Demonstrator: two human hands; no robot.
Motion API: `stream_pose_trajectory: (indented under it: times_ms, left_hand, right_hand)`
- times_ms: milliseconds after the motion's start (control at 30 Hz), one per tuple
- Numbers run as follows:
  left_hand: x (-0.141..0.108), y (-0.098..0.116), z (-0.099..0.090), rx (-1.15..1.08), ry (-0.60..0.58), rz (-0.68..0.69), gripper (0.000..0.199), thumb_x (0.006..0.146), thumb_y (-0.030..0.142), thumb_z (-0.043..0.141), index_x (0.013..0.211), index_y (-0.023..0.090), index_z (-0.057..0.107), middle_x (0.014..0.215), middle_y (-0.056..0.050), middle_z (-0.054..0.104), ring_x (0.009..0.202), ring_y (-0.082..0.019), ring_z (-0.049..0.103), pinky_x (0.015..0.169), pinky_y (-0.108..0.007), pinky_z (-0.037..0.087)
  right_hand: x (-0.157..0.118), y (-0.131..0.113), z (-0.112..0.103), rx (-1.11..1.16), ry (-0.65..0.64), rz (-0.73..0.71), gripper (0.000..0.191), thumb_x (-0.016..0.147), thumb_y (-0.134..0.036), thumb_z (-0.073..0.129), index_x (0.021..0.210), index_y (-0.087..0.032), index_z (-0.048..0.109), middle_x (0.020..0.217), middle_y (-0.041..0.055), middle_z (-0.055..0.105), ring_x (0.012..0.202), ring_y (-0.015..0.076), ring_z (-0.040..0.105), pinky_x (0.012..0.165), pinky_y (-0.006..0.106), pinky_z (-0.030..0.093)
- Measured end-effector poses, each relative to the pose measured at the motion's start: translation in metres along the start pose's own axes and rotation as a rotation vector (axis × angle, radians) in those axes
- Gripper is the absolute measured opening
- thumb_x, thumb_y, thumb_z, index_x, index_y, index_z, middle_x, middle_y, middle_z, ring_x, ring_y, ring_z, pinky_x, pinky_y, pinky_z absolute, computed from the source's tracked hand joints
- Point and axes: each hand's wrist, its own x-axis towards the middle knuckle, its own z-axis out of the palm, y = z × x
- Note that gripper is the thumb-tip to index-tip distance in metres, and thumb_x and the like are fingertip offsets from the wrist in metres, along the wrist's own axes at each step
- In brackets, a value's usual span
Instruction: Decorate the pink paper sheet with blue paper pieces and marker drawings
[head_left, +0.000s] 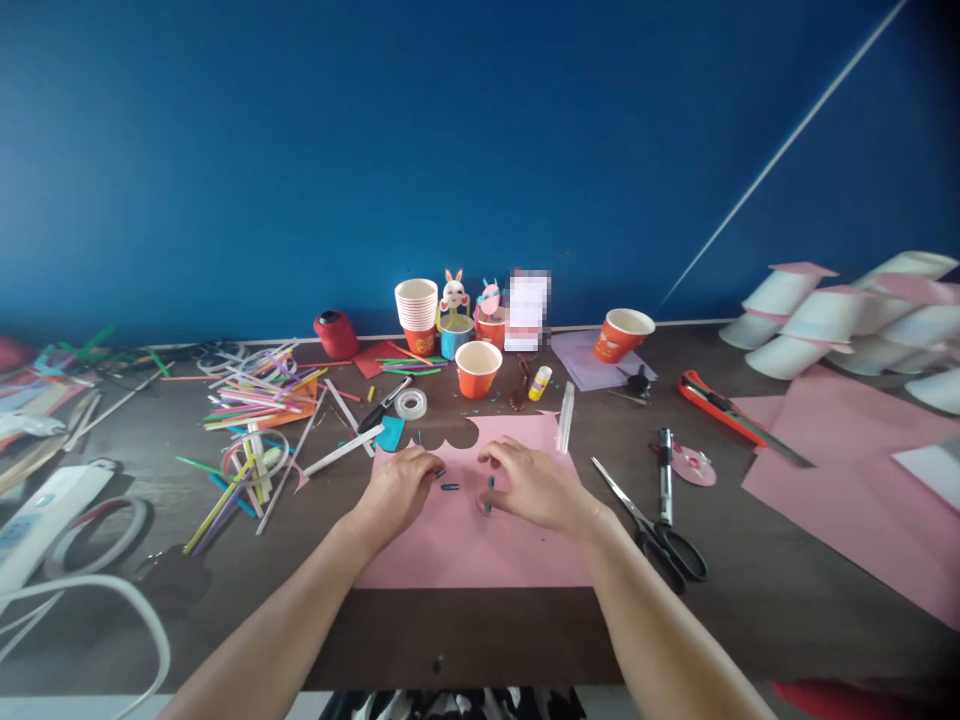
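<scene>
A pink paper sheet [465,550] with rounded cut-outs along its far edge lies in front of me. Over its left part, my left hand [401,490] is closed in a pinch, with a small dark strip [441,473] at the fingertips. My right hand [536,485] hovers over the right part, thumb and fingers curved and apart. Just under it are small teal bits [491,484], partly hidden by the fingers. Between the hands, a short dark blue strip [450,487] rests on the sheet.
Scissors [652,530], a pen [666,475] and a red utility knife [739,415] lie to the right. Behind stand a paper cup [478,370], a glue stick [539,383] and a tape roll [410,404]. Coloured sticks [262,390] are heaped left; stacked cups [832,320] stand far right.
</scene>
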Motion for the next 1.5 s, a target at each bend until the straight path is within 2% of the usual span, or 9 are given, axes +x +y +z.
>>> stream_pose_trajectory:
  times_ms: [233,400,533,633,867,1167,1300,1400,1500]
  left_hand:
    - [-0.003,0.008,-0.008,-0.011,0.147,-0.005,0.016,0.084,0.016,0.045,0.088,0.017,0.060,0.082,-0.005,0.060,0.080,-0.016,0.057,0.076,-0.029,0.043]
    - [-0.009,0.011,-0.005,0.111,0.051,-0.002,0.013,0.079,0.030,0.056,0.084,0.018,0.059,0.086,-0.004,0.059,0.087,-0.019,0.056,0.084,-0.033,0.042]
    - [-0.010,0.005,0.001,0.181,0.012,-0.121,0.033,0.071,0.041,0.063,0.091,0.016,0.057,0.094,-0.007,0.056,0.092,-0.022,0.054,0.080,-0.035,0.044]
    - [-0.010,0.005,0.004,0.158,-0.070,-0.123,0.031,0.071,0.038,0.064,0.091,0.015,0.057,0.095,-0.007,0.055,0.095,-0.023,0.053,0.083,-0.035,0.044]
    - [-0.009,0.011,0.003,0.058,-0.140,0.040,0.022,0.076,0.017,0.055,0.098,0.015,0.056,0.097,-0.008,0.056,0.097,-0.021,0.051,0.088,-0.033,0.041]
    - [-0.010,0.014,-0.001,0.024,-0.005,0.063,0.013,0.079,0.014,0.050,0.091,0.015,0.055,0.093,-0.006,0.052,0.091,-0.018,0.052,0.085,-0.033,0.042]
    - [-0.009,0.012,-0.005,0.013,0.035,0.059,0.014,0.082,0.013,0.046,0.088,0.015,0.058,0.089,-0.005,0.056,0.088,-0.017,0.054,0.086,-0.034,0.042]
    - [-0.007,0.011,-0.011,0.022,0.037,0.020,0.017,0.083,0.012,0.045,0.082,0.015,0.061,0.084,-0.004,0.060,0.084,-0.016,0.056,0.084,-0.031,0.043]
    - [-0.005,0.014,-0.014,0.065,0.007,0.012,0.018,0.082,0.012,0.045,0.080,0.015,0.062,0.080,-0.004,0.063,0.080,-0.016,0.058,0.078,-0.029,0.045]
  right_hand:
    - [0.012,0.036,-0.009,0.111,0.447,0.249,0.016,0.076,-0.027,0.048,0.083,-0.019,0.060,0.077,0.0032,0.061,0.064,0.0146,0.054,0.064,0.027,0.043]
    - [0.016,0.054,-0.007,0.115,0.680,0.378,0.046,0.069,-0.033,0.055,0.111,-0.014,0.051,0.100,0.0121,0.055,0.076,0.0184,0.054,0.076,0.035,0.044]
    - [0.020,0.058,-0.013,0.496,0.785,0.524,0.063,0.067,-0.042,0.057,0.121,-0.013,0.041,0.116,0.0158,0.050,0.094,0.0219,0.056,0.078,0.036,0.046]
    - [0.031,0.062,-0.017,0.598,0.765,0.500,0.071,0.062,-0.044,0.061,0.122,-0.013,0.039,0.122,0.0162,0.048,0.104,0.0244,0.052,0.081,0.037,0.045]
    - [0.064,0.078,-0.014,0.168,0.600,0.470,0.052,0.061,-0.040,0.059,0.106,-0.013,0.053,0.097,0.0116,0.060,0.087,0.0243,0.057,0.076,0.037,0.044]
    - [0.068,0.085,-0.016,0.040,0.513,0.518,0.024,0.068,-0.035,0.053,0.079,-0.015,0.060,0.072,0.0078,0.063,0.069,0.0213,0.059,0.063,0.031,0.043]
    - [0.046,0.063,-0.022,0.348,0.555,0.396,0.035,0.074,-0.039,0.050,0.095,-0.013,0.058,0.081,0.0089,0.065,0.073,0.0195,0.061,0.064,0.030,0.046]
    - [0.027,0.033,-0.021,0.681,0.301,0.307,0.052,0.075,-0.041,0.053,0.118,-0.013,0.045,0.066,0.0017,0.062,0.053,0.0140,0.056,0.048,0.025,0.045]
    - [0.017,0.008,-0.014,0.754,0.226,0.210,0.064,0.074,-0.035,0.059,0.130,-0.018,0.032,0.054,-0.0061,0.054,0.043,0.0102,0.049,0.041,0.022,0.039]
